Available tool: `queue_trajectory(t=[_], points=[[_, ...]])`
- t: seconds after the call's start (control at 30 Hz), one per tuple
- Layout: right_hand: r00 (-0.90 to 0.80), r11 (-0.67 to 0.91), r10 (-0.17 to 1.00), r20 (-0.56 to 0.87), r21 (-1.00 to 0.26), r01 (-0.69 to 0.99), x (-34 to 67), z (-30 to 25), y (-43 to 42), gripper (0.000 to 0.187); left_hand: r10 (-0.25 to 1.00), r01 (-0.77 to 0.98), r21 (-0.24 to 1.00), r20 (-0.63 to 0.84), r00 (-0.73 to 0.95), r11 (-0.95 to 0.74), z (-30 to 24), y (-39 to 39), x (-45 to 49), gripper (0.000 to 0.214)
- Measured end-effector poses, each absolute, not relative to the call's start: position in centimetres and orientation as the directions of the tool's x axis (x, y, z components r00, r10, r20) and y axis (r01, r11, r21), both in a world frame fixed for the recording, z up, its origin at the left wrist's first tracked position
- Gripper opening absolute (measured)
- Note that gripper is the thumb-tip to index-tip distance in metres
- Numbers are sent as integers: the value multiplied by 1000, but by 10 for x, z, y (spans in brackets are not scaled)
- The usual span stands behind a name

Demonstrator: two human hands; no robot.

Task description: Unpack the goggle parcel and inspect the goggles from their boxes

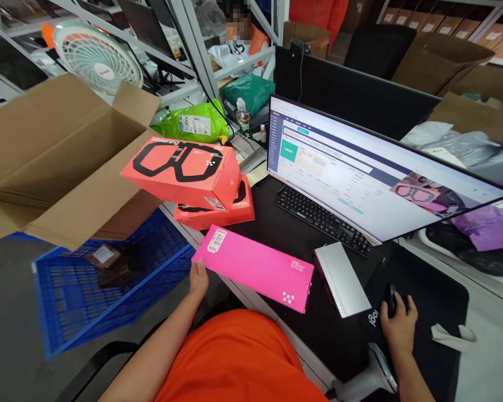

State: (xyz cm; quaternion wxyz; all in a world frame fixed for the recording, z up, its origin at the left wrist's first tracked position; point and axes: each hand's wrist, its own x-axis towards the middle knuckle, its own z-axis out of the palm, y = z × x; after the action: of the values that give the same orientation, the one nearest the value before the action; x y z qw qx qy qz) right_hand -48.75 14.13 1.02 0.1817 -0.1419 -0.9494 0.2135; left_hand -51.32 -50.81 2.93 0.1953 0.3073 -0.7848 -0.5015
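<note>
My left hand (199, 277) grips the left end of a flat pink box (251, 268), thumb on top and the other fingers hidden beneath. A white label sits at that end of the box, which lies tilted over the desk's front edge. On the mouse pad (427, 301), my right hand (399, 319) rests over a black computer mouse (392, 298). Two coral boxes (184, 170) with black printed shapes are stacked behind the pink box. Right of it lies a silver-white box (342, 279). Below my right hand is a grey handheld barcode scanner (373, 374).
A lit monitor (339, 162) stands behind a black keyboard (322, 220). At left, an open cardboard box (67, 167) sits over a blue plastic crate (109, 285). A fan (100, 58), green parcel (193, 121) and bottle (243, 117) stand farther back, near another person (243, 39).
</note>
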Motion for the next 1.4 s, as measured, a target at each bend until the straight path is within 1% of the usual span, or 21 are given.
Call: queue_trajectory(t=[0.3,0.53,0.83,1.4], points=[[-893,876,330,306,-451,169,-487,7,143,66,-686,-308,899,-12,-727,311,27,-510,-512,77],[-895,878,330,302,-446,173,-488,7,144,67,-698,-311,901,-11,-716,304,24,-511,-512,69],[-890,887,329,315,-426,177,-487,1,147,67,-695,-307,898,-3,-719,314,24,-514,-513,76],[-887,888,320,333,-432,157,-489,5,143,67,-688,-289,904,9,-726,316,28,-512,-513,70]])
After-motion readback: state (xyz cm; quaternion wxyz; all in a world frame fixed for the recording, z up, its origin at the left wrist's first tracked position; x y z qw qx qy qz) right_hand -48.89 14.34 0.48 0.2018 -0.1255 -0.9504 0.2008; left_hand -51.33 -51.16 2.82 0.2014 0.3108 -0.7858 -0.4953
